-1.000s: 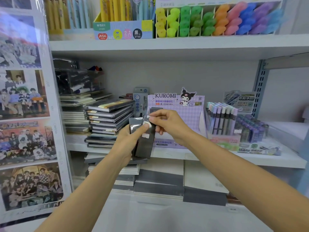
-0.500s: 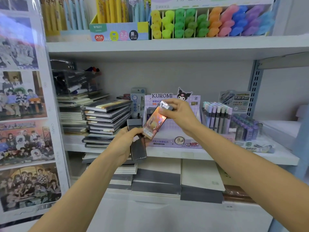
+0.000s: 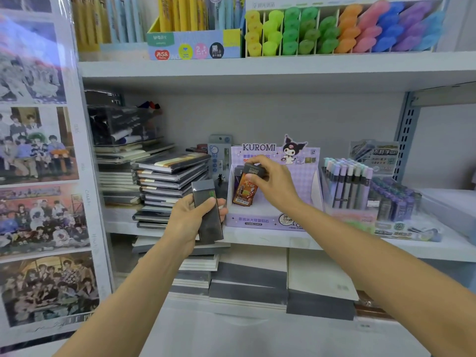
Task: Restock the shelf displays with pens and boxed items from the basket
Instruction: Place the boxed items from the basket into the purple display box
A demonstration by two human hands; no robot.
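The small orange box [image 3: 243, 191] stands nearly upright, tilted a little, in the left part of the purple Kuromi display [image 3: 255, 220]. Its lower end is down inside the tray, though I cannot tell whether it rests on the tray floor. My right grip [image 3: 277, 185] is closed on the box's dark top end, fingers and thumb pinching it from above, so I judge this box as being set in place but not yet released. The tray around it looks mostly bare, with room for more. My left grip [image 3: 189, 220] is wrapped round a dark glossy pack [image 3: 208, 211], held upright just in front of the shelf [image 3: 270, 239] and beside the display's left corner. It may be more than one box pressed together; I cannot tell. That stock is not yet shelved. To the right the pen display [image 3: 346, 184] looks well filled, and to the left lie stacked notebooks [image 3: 170, 181]. The basket is out of view, so I cannot judge what remains in it. I reckon the restocking is only partway done.
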